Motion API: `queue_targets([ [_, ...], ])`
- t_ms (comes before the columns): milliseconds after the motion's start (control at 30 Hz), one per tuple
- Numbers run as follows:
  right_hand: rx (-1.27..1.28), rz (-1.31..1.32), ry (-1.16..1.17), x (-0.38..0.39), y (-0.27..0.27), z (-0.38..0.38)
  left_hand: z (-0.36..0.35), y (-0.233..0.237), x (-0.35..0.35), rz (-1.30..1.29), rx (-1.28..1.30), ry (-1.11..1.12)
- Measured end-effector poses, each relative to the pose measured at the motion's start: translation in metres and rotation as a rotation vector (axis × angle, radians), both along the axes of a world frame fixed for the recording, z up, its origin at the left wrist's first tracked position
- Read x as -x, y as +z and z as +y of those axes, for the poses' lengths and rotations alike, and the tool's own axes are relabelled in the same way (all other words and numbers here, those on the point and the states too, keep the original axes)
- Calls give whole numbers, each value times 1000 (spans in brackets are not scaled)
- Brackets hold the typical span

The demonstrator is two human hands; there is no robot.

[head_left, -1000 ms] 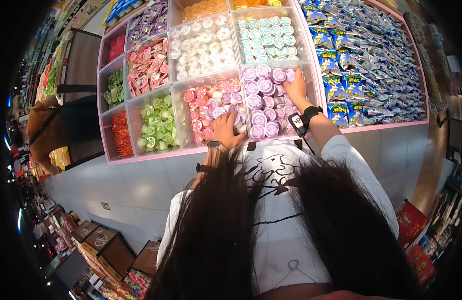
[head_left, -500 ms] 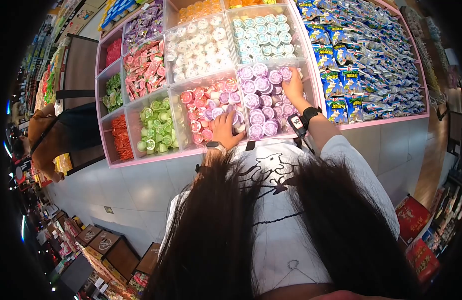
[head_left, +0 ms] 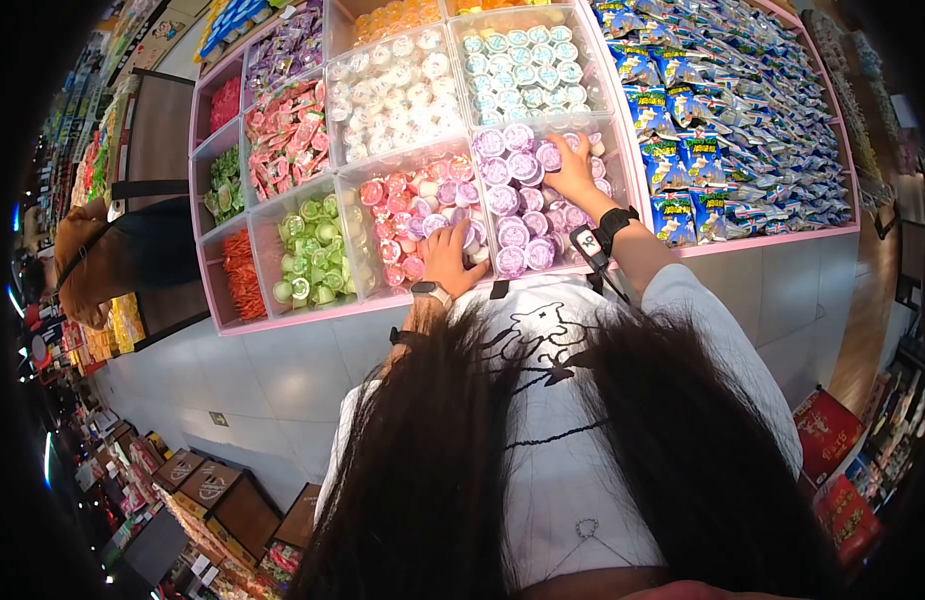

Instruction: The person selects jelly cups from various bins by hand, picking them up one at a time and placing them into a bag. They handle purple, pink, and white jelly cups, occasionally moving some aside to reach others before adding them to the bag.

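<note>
Purple-lidded cups [head_left: 513,232] lie in rows and loosely in the front right compartment of a pink-edged display bin [head_left: 313,316]. Over its right part, my right hand [head_left: 575,178] pinches one purple-lidded cup [head_left: 549,155] between thumb and fingers. My left hand [head_left: 446,262] lies with fingers apart on the neighbouring compartment, touching purple cups mixed with red-lidded cups [head_left: 393,225]. The cups under its palm are hidden.
Clear dividers separate green cups [head_left: 313,250], white cups [head_left: 403,95] and blue-white cups [head_left: 523,70]. Blue snack packets [head_left: 743,130] fill the bin at right. A person in brown [head_left: 83,260] stands at left beyond the bin's edge.
My right hand has moved a little left with the purple-lidded cup in its fingers. My left hand has hardly moved. The person at left has shifted slightly.
</note>
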State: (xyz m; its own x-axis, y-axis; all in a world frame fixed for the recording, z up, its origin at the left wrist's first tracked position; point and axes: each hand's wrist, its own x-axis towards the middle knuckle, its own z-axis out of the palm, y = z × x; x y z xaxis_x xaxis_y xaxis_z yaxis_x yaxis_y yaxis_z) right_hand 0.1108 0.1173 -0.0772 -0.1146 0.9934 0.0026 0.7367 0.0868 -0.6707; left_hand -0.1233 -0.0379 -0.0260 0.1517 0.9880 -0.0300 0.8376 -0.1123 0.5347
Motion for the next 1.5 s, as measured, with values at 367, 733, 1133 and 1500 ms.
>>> queue_targets([
  [367,128,-86,-14,3,0,5,1,0,0,8,20,0],
  [733,0,-86,-42,1,-5,3,1,1,0,15,32,2],
  [1133,-286,113,-6,-20,33,-18,0,5,3,-57,-42,53],
  [1500,-7,164,920,107,85,-60,-6,11,11,-317,-135,144],
])
